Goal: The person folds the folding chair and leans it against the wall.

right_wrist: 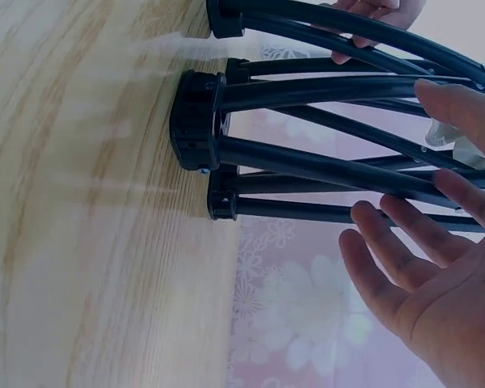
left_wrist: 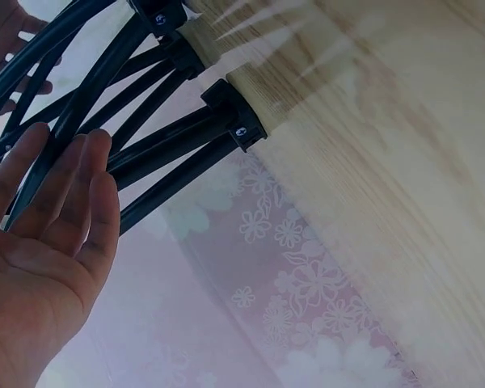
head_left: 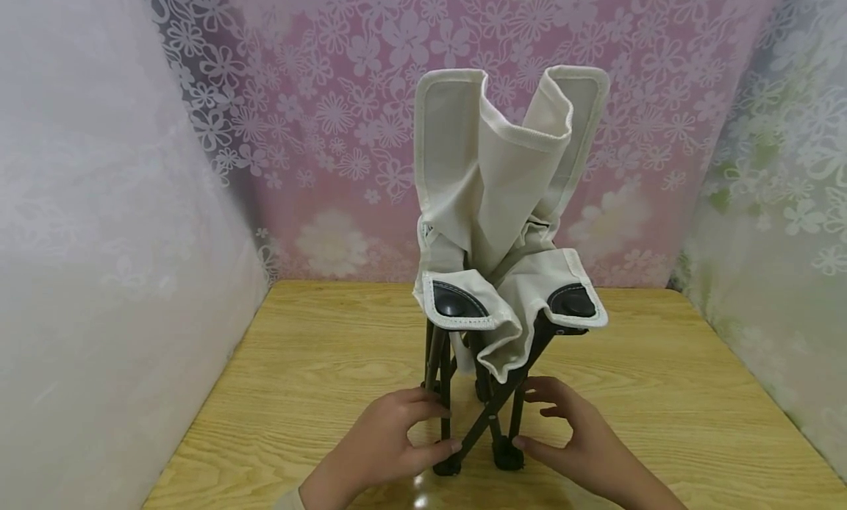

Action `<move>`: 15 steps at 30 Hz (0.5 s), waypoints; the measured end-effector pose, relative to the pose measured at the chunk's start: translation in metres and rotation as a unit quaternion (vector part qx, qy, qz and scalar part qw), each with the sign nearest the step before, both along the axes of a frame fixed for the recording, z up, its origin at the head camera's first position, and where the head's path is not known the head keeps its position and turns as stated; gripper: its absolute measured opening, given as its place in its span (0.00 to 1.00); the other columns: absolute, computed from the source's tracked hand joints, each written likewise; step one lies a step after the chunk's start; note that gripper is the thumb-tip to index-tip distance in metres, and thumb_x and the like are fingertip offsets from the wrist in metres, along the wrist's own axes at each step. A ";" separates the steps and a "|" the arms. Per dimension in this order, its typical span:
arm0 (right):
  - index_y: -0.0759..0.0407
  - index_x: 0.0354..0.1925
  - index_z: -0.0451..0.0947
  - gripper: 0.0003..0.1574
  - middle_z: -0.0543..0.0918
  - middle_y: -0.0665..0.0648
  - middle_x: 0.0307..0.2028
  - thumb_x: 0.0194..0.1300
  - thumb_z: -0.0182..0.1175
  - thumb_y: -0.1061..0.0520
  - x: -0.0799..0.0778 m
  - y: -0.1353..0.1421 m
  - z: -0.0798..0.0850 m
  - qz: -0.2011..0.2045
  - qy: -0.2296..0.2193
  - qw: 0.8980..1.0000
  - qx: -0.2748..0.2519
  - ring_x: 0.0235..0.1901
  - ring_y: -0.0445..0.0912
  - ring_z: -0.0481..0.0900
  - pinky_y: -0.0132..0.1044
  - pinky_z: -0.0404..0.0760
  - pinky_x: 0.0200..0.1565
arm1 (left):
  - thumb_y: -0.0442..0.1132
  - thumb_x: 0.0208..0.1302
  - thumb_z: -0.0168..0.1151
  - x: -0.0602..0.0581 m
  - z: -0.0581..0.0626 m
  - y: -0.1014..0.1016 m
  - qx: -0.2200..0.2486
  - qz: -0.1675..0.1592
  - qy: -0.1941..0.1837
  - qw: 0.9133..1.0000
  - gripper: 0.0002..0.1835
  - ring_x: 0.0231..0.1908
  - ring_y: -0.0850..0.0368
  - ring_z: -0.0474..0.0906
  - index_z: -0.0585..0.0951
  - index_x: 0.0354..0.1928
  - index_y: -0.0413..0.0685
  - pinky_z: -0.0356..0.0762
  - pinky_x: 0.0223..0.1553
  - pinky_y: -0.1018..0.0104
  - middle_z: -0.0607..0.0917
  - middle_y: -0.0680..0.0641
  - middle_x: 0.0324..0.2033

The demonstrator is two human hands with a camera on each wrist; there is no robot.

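Note:
A small folding chair [head_left: 523,179] with cream fabric and a dark tube frame stands partly folded on the wooden table. Its back panel sags inward, and the seat fabric droops between black corner patches [head_left: 573,302]. Left of the crossed legs [head_left: 486,414], my left hand [head_left: 390,440] spreads thumb and fingers beside the tubes. In the left wrist view its fingers [left_wrist: 61,190] are loosely extended along a leg. My right hand [head_left: 582,440] is at the right legs, thumb tip close to a black foot [head_left: 508,455]. The right wrist view shows its relaxed fingers [right_wrist: 404,250] at the tubes.
The light wooden table [head_left: 317,363] extends to both sides of the chair. A pink flowered curtain [head_left: 331,128] hangs behind its far edge. Pale sheeting [head_left: 99,238] runs along the left, and a flowered sheet [head_left: 781,187] along the right.

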State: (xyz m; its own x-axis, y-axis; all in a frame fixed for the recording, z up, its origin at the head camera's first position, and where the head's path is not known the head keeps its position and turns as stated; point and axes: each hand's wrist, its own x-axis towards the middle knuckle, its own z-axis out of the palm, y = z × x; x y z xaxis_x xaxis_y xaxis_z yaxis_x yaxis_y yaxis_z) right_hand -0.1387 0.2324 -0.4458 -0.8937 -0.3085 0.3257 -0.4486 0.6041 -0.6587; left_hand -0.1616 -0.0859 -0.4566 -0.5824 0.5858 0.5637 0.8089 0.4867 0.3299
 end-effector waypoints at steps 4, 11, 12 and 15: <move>0.35 0.66 0.75 0.38 0.79 0.42 0.64 0.62 0.79 0.49 0.001 -0.001 -0.001 0.015 -0.001 1.000 0.009 0.60 0.41 0.82 0.41 0.87 0.50 | 0.59 0.68 0.71 0.002 0.002 0.000 -0.023 0.009 -0.027 0.999 0.18 0.48 0.67 0.87 0.91 0.50 0.57 0.86 0.50 0.70 0.89 0.59 0.48; 0.32 0.58 0.79 0.25 0.78 0.43 0.63 0.66 0.76 0.45 0.001 -0.001 0.000 0.040 -0.042 0.998 0.012 0.58 0.43 0.83 0.44 0.88 0.48 | 0.65 0.70 0.65 0.006 0.005 0.000 -0.091 0.029 -0.109 0.989 0.26 0.54 0.63 0.85 0.88 0.60 0.59 0.86 0.53 0.64 0.87 0.57 0.56; 0.33 0.58 0.80 0.25 0.78 0.44 0.63 0.66 0.76 0.44 0.000 -0.001 0.000 0.043 -0.047 0.998 0.014 0.58 0.44 0.83 0.45 0.88 0.48 | 0.65 0.70 0.65 0.006 0.005 0.001 -0.095 0.030 -0.110 0.989 0.26 0.55 0.62 0.85 0.88 0.61 0.59 0.86 0.53 0.63 0.87 0.56 0.56; 0.33 0.59 0.80 0.24 0.79 0.47 0.63 0.67 0.75 0.43 -0.001 0.000 -0.002 0.053 -0.055 0.997 0.023 0.58 0.44 0.83 0.45 0.87 0.48 | 0.65 0.70 0.66 0.006 0.004 0.001 -0.104 0.029 -0.106 0.988 0.27 0.55 0.62 0.85 0.88 0.62 0.58 0.86 0.54 0.63 0.87 0.56 0.56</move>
State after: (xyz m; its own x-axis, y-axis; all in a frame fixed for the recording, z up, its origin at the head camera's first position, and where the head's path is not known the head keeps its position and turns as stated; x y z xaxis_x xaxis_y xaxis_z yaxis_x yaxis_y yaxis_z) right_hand -0.1397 0.2321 -0.4482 -0.8850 -0.4147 0.2117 -0.4381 0.5878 -0.6801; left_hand -0.1557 -0.0852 -0.4527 -0.7107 0.6382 0.2959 0.7008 0.6054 0.3773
